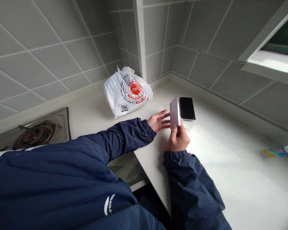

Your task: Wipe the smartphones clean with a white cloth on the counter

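Observation:
In my right hand [179, 138] is a slim pale pink box or booklet [174, 112], gripped by its lower end and held upright over the white counter. Small dark print shows on its left side, too small to read. Just left of it my left hand [158, 120] is open, fingers stretched toward it; whether the fingertips touch it I cannot tell. A flat black-faced device [187, 108], like a tablet or large phone, lies on the counter right behind the pink item. Something clear and plastic-looking is partly hidden behind my right hand.
A white plastic bag [127, 91] with a red round print stands near the corner. On the left is a gas stove [36, 135]. A colourful bottle or packet [276, 151] lies at the right on the white counter [220, 166]. Grey tiled walls rise behind.

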A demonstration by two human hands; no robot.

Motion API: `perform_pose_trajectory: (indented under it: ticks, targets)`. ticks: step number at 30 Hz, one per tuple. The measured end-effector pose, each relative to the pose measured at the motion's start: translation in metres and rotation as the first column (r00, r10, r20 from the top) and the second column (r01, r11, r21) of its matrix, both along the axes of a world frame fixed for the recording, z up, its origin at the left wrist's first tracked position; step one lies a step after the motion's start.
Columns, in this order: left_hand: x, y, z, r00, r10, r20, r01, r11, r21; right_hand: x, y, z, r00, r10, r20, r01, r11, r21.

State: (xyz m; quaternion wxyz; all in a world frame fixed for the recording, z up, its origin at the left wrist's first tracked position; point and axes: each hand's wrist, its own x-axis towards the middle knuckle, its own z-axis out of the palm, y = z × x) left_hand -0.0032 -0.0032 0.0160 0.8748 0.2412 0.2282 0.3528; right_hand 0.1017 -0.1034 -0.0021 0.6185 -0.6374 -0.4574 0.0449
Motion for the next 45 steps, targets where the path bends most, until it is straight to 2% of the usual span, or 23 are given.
perform_pose_trajectory:
  ticks: [2,4,6,7,11,13,16,20,23,26,27,29,31,34,39,41,45]
  targets:
    - [0.001,-0.001,0.005,1.000,0.015,-0.021,-0.015,0.999,-0.032,0.003,0.004,-0.005,0.957,0.013,-0.290,-0.022,0.999,-0.027]
    - [0.002,-0.002,0.009,0.999,0.022,-0.030,-0.024,0.998,-0.062,0.005,0.009,-0.012,0.840,0.055,-0.539,-0.067,0.998,-0.003]
    - [0.003,-0.003,0.011,0.999,0.045,-0.004,-0.046,0.997,-0.065,0.006,0.013,-0.018,0.763,0.094,-0.640,-0.111,0.994,0.013]
    - [0.004,-0.004,0.012,0.998,0.053,0.030,-0.051,0.997,-0.054,0.007,0.014,-0.020,0.758,0.109,-0.643,-0.143,0.990,-0.001]
    - [0.003,-0.007,0.015,0.983,-0.038,0.180,0.035,0.999,0.020,0.009,0.013,-0.015,0.824,0.165,-0.542,-0.275,0.953,-0.129]
    - [0.002,-0.008,0.016,0.979,-0.085,0.187,0.082,0.996,0.026,0.008,0.010,-0.009,0.869,0.125,-0.479,-0.236,0.955,-0.178]
    - [-0.001,-0.007,0.016,0.985,-0.062,0.160,0.065,0.998,-0.019,0.007,0.007,-0.002,0.919,-0.012,-0.394,-0.075,0.976,-0.205]
    - [-0.005,0.000,0.011,0.991,0.009,0.137,0.007,0.993,-0.118,0.008,0.007,-0.002,0.933,-0.138,-0.331,0.099,0.986,-0.132]
    - [-0.009,0.004,0.005,0.989,-0.008,0.149,0.031,0.989,-0.147,0.009,0.007,-0.003,0.954,-0.154,-0.256,0.153,0.988,-0.024]
    - [-0.011,0.006,0.002,0.986,-0.035,0.165,0.059,0.988,-0.145,0.006,0.002,-0.004,0.994,-0.099,0.035,0.098,0.995,0.024]
    - [-0.011,0.006,0.001,0.986,-0.032,0.162,0.057,0.987,-0.149,0.004,0.001,-0.004,0.982,-0.050,0.181,0.050,0.999,0.005]
    - [-0.011,0.006,0.000,0.988,-0.015,0.151,0.040,0.987,-0.159,-0.002,-0.001,-0.007,0.892,0.083,0.443,-0.041,0.994,-0.105]
    - [-0.011,0.006,0.000,0.988,-0.010,0.157,0.035,0.987,-0.157,-0.009,-0.003,-0.010,0.783,0.228,0.579,-0.093,0.963,-0.253]
    - [-0.012,0.005,0.003,0.980,-0.021,0.196,0.052,0.987,-0.153,-0.018,-0.005,-0.013,0.715,0.333,0.615,-0.109,0.921,-0.373]
    - [-0.012,0.001,0.012,0.975,-0.004,0.224,0.054,0.975,-0.218,-0.022,-0.008,-0.010,0.636,0.395,0.663,-0.183,0.912,-0.367]
    - [-0.011,-0.001,0.014,0.973,-0.002,0.231,0.053,0.974,-0.219,-0.020,-0.008,-0.009,0.646,0.390,0.657,-0.185,0.914,-0.361]
    - [-0.009,-0.002,0.016,0.972,0.001,0.236,0.048,0.978,-0.204,-0.015,-0.007,-0.008,0.743,0.295,0.601,-0.066,0.926,-0.373]
